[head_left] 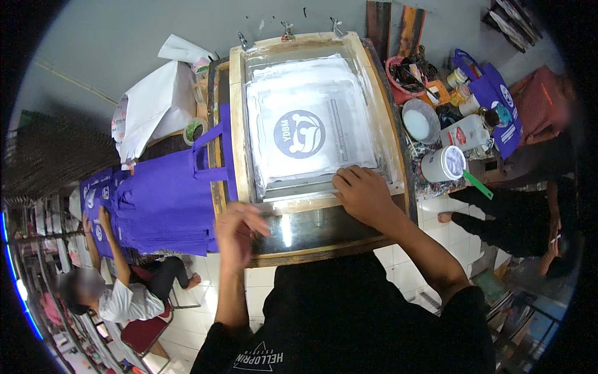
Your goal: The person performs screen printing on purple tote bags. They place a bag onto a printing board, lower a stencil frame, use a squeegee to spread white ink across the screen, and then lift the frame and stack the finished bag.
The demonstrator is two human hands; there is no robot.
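A wooden screen printing frame (237, 118) lies on a glass-topped table, its mesh showing a round dark emblem (299, 134) within pale, ink-smeared layers. My right hand (364, 196) curls its fingers over the frame's near rail, close to the right corner. Just off the near left corner hovers my left hand (240, 230), slightly blurred, its fingers loosely stretched to the right with nothing visible in them. Beside it, a purple tote bag (168, 199) lies in a pile with others at the left, its handles reaching to the table's wooden edge.
Hinge clamps (287, 31) stand behind the frame. At right are a white ink tub (443, 164) with a green-handled tool (478, 185), a bowl (421, 121) and a plastic jug (466, 133). One person (118, 293) sits at left handling purple bags; another (529, 215) is at right.
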